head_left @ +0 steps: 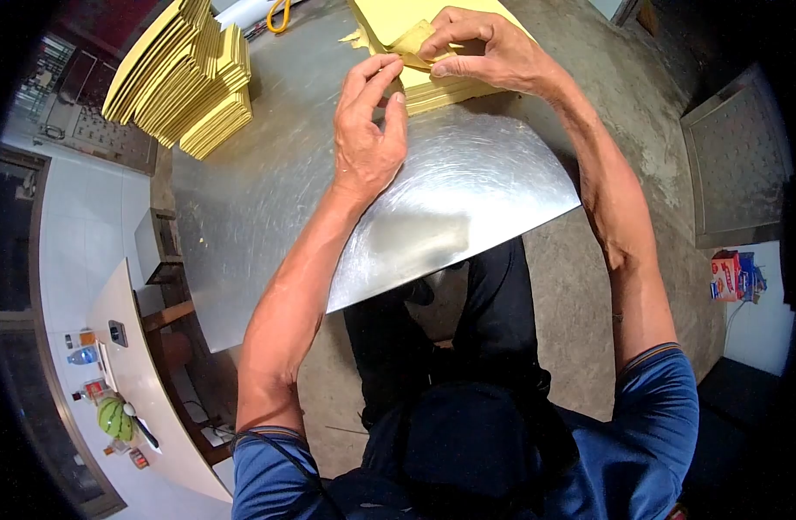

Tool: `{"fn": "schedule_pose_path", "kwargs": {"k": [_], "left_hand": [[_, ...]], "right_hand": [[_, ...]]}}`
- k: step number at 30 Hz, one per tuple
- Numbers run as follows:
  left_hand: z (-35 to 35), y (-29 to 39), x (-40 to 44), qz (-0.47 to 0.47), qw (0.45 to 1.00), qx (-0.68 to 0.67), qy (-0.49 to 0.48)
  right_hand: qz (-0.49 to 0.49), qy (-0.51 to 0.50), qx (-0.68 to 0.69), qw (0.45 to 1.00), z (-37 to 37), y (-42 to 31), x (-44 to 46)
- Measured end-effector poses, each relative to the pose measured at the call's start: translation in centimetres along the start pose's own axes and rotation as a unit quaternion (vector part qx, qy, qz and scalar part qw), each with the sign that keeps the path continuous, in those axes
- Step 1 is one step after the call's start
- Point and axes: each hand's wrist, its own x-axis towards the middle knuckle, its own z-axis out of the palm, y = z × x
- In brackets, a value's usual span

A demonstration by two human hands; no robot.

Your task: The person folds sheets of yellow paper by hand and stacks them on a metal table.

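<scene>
A thick stack of yellow paper sheets [450,94] lies at the far edge of the metal table. On top of it, a folded yellow sheet [412,39] is raised, and my right hand [502,56] pinches it between thumb and fingers. My left hand [367,130] reaches to the near left corner of the stack. Its fingertips touch the paper by the fold, while the thumb stands apart from them. What lies beneath the fingertips is partly hidden.
Bundles of folded yellow paper [185,78] stand at the table's upper left. Orange-handled scissors [278,16] lie behind them. The metal table [268,199] has a curved near edge above my legs. A side table [177,442] at lower left holds a watermelon [114,419] and a knife [146,432].
</scene>
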Motion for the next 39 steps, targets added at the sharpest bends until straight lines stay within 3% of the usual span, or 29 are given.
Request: {"fn": "schedule_pose_path", "kwargs": {"k": [3,24,27,30,36,39], "left_hand": [[0.1,0.0,0.0,-0.008,1.000,-0.008,0.009],[0.2,0.0,-0.1,-0.010,1.000,0.021,-0.007],[0.1,0.0,-0.1,-0.009,1.000,0.010,-0.017],[0.2,0.2,-0.2,-0.006,0.999,0.016,-0.032],[0.5,0.6,-0.2,-0.021,0.999,0.002,-0.039],[0.6,0.0,-0.1,0.082,0.992,0.097,0.002]], "right_hand": [[0.039,-0.012,-0.018,0.999,-0.1,0.2,0.0],[0.014,0.004,0.017,1.000,0.8,0.2,0.1],[-0.043,0.071,-0.037,0.996,1.3,-0.3,0.0],[0.034,0.046,0.008,0.998,1.4,-0.2,-0.2],[-0.007,0.033,-0.088,0.996,1.0,0.1,-0.2],[0.006,0.035,-0.190,0.981,1.0,-1.8,-0.4]]}}
